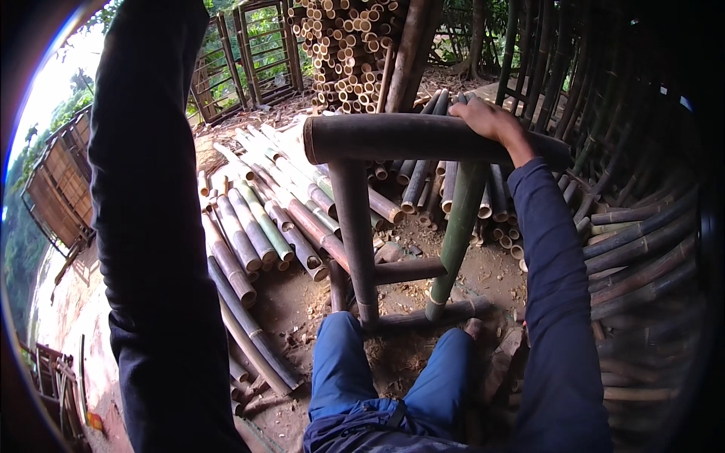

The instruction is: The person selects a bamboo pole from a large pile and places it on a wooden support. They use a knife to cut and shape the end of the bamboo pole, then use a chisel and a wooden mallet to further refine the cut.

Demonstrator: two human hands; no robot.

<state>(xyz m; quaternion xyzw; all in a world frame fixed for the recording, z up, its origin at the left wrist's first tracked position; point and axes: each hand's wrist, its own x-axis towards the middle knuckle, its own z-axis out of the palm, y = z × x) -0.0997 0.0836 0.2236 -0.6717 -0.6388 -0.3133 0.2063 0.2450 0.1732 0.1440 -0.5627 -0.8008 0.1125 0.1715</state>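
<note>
A thick dark bamboo crossbar (400,136) lies level in front of me, on top of a dark bamboo post (355,241) and a leaning green bamboo post (458,234). Together they make a standing frame. My right hand (489,121) grips the crossbar toward its right end, fingers over the top; their tips are partly hidden. Lower down, a short bamboo rung (411,269) joins the two posts, and a base pole (434,313) lies on the ground at their feet. My left arm (158,226) is raised and runs out past the upper edge, so its hand cannot be seen.
Cut bamboo lengths (257,226) lie in rows at left. More dark poles (642,249) are piled at right. A tall stack of bamboo ends (351,53) stands behind, beside a wooden gate (264,53). My legs (343,362) are just before the frame, over dirt strewn with chips.
</note>
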